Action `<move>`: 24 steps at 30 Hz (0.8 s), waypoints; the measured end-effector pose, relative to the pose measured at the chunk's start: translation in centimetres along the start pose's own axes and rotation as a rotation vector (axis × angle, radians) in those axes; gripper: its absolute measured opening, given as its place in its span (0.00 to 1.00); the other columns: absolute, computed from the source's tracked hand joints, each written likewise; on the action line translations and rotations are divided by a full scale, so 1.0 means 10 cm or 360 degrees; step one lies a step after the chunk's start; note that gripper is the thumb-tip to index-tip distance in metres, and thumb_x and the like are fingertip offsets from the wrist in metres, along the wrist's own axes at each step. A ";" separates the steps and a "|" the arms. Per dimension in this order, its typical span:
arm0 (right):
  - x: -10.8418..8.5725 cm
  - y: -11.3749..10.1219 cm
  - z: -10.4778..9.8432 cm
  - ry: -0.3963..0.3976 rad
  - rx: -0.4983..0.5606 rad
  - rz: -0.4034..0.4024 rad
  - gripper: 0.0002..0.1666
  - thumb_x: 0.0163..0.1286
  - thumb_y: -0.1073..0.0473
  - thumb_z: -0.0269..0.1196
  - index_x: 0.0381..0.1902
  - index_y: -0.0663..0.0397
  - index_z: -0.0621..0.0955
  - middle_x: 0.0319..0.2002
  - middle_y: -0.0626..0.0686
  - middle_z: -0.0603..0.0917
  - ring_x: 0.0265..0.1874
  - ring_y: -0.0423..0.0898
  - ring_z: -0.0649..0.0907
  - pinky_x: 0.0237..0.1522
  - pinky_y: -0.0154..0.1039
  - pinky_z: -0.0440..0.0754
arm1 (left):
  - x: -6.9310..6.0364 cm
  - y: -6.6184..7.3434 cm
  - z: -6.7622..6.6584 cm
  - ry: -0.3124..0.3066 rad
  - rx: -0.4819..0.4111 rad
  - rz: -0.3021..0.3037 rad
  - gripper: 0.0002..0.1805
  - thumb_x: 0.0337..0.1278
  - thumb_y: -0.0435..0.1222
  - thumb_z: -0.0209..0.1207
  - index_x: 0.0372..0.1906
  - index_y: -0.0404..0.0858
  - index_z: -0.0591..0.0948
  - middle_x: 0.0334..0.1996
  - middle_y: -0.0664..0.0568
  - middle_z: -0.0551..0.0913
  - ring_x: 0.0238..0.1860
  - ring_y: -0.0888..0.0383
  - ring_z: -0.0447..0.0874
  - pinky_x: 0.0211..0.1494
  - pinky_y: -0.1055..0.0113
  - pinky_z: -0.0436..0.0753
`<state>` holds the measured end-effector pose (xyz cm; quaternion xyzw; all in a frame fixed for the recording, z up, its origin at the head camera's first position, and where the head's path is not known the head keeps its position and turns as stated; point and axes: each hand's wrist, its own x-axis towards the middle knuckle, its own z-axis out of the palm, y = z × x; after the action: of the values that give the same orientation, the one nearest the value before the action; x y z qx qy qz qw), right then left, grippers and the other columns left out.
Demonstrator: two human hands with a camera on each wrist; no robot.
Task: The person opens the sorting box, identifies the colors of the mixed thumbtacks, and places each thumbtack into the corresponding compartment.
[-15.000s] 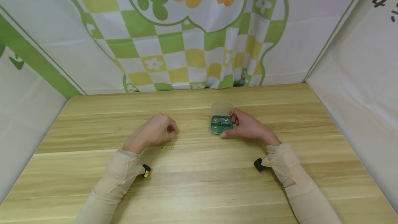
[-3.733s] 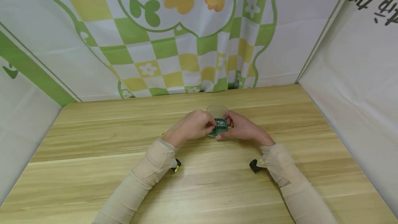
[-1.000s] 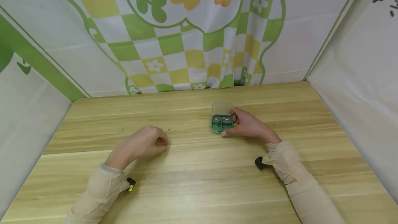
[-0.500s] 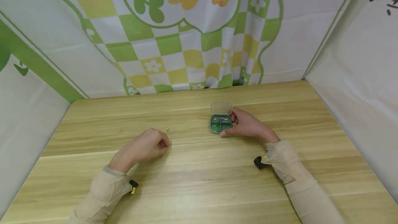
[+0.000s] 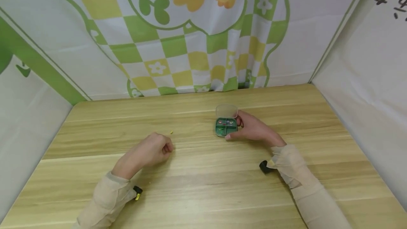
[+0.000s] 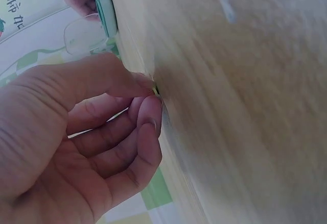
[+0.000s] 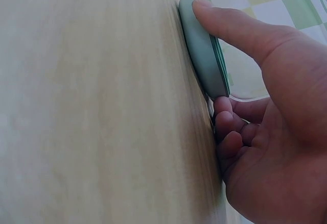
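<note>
My left hand (image 5: 147, 153) is low over the table, left of centre. In the left wrist view its thumb and index finger pinch a tiny yellow-green piece (image 6: 156, 89) at the wooden surface; the piece is mostly hidden, so its kind is unclear. My right hand (image 5: 254, 128) grips the right side of a small green pill box (image 5: 232, 130), thumb at the front and fingers behind. The box's clear lid (image 5: 226, 110) stands raised. Small coloured pieces lie in its back compartments, and green ones in the front left. The right wrist view shows the box's outer wall (image 7: 199, 50).
A tiny yellow piece (image 5: 171, 132) lies on the wooden table (image 5: 203, 186), just beyond the left fingers. A checked floral curtain (image 5: 178, 47) hangs behind the table's back edge. White cloth walls rise at both sides. Each wrist carries a small black device.
The left hand was at the box's front left compartment, then came back left to the table, where it stays nearly still. Green pieces now show in that compartment. The right hand kept its hold.
</note>
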<state>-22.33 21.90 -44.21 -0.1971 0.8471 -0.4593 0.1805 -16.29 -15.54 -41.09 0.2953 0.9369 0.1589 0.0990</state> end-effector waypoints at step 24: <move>0.01 0.03 0.00 0.0026 -0.0035 0.0024 0.38 0.57 0.53 0.81 0.60 0.56 0.74 0.42 0.55 0.86 0.40 0.46 0.83 0.46 0.37 0.81 | 0.02 0.04 -0.02 0.0026 0.0076 0.0105 0.10 0.53 0.22 0.64 0.29 0.40 0.88 0.26 0.57 0.85 0.28 0.67 0.73 0.35 0.73 0.78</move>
<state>-22.49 21.97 -44.47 -0.1890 0.8550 -0.4502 0.1748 -16.32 -15.14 -40.80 0.3270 0.9310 0.1420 0.0789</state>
